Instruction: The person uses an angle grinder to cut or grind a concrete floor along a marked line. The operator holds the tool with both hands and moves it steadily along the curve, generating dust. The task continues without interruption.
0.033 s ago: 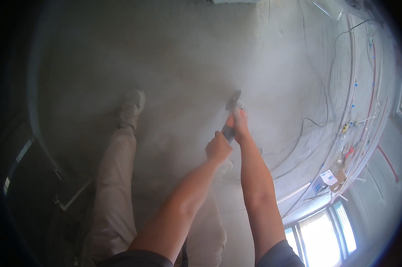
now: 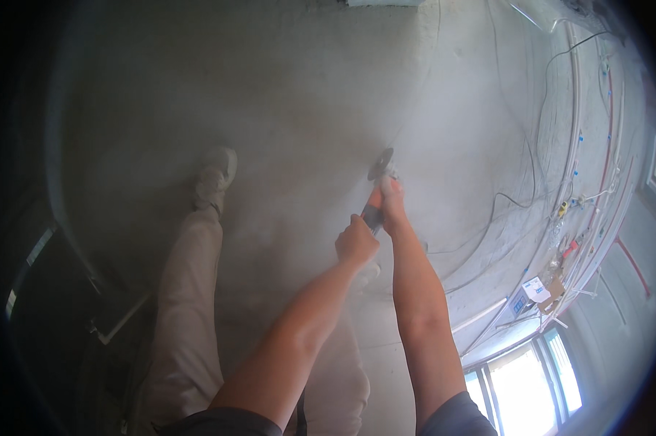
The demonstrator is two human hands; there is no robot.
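Observation:
Both of my hands are closed around an angle grinder (image 2: 372, 209) with an orange and black body. My left hand (image 2: 356, 241) grips the rear of its body, and my right hand (image 2: 393, 202) wraps the front part close to the head. The round disc (image 2: 380, 165) points away from me, at or just above the grey concrete floor (image 2: 306, 131); contact cannot be made out. Pale dust hangs around the disc and drifts over the floor. A thin dark line runs on the floor beyond the disc.
My left shoe (image 2: 219, 171) stands left of the grinder; the other foot is partly hidden under my left arm. A dark cable (image 2: 488, 225) snakes across the floor at the right. Pipes (image 2: 576, 102), a cardboard box (image 2: 551, 294) and a bright window (image 2: 524, 381) lie farther right.

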